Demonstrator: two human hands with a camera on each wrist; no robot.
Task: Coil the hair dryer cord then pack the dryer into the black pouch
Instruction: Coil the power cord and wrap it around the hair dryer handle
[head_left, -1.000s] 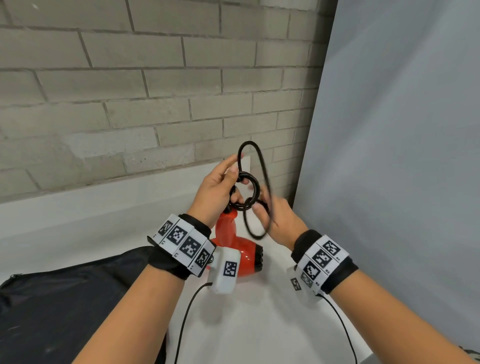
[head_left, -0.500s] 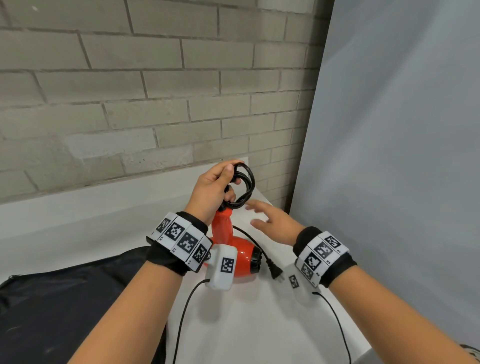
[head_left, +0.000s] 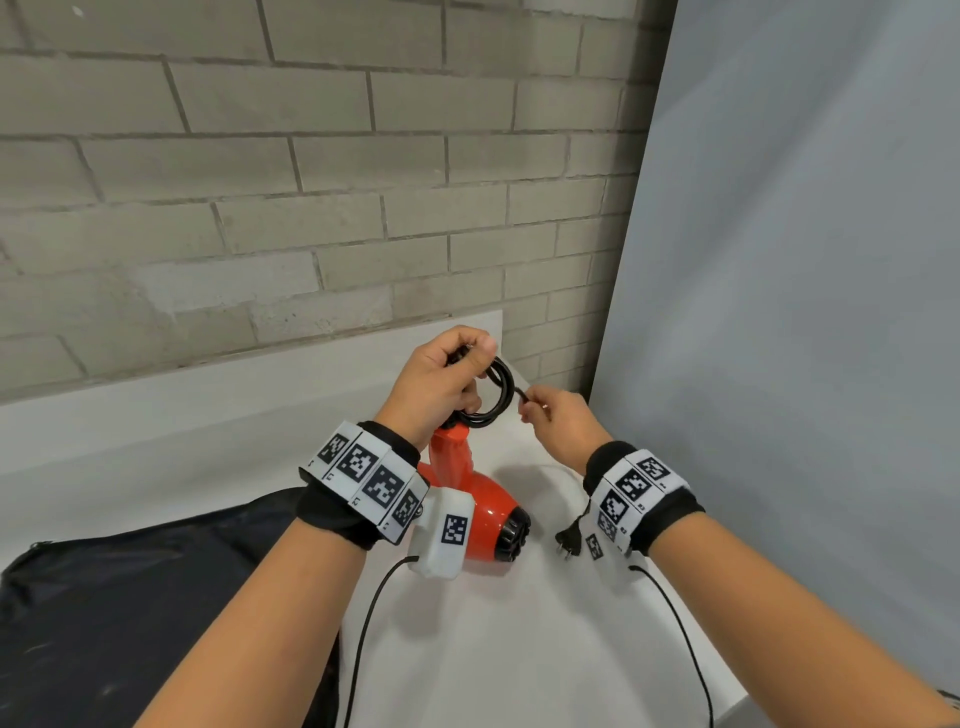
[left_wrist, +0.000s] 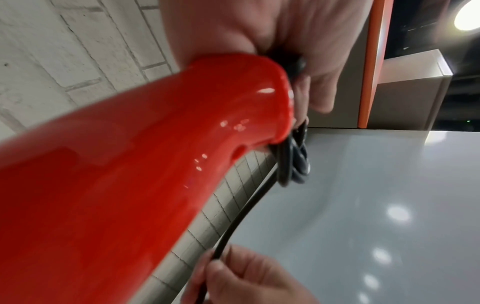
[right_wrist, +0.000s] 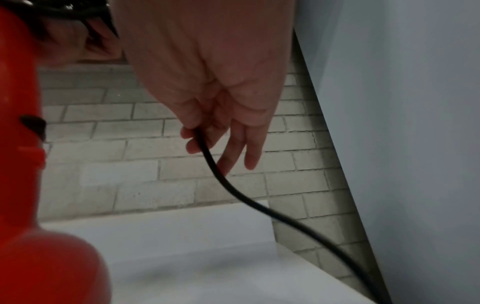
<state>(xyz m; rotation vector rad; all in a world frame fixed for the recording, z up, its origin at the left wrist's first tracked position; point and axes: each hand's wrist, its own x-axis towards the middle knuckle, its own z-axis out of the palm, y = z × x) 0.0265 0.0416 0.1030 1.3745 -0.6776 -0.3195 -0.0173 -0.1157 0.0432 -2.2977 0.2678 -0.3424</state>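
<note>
Cord (head_left: 500, 391) mostly coiled in clenched left hand (head_left: 434, 382); right hand (head_left: 553, 423) fingers pinch loose tail; dryer (head_left: 478, 506) unpacked, pouch (head_left: 130, 597) waiting.

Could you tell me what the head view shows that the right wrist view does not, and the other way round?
Only the head view shows the black fabric pouch, the black two-pin plug on the white table, and the coiled loops in the left hand. Only the right wrist view shows the dryer's black switch. Both show the red plastic hair dryer and the right hand pinching the black cord.

Even bright head view, wrist views blurred, glare on dryer (left_wrist: 155, 164), edges warped
</note>
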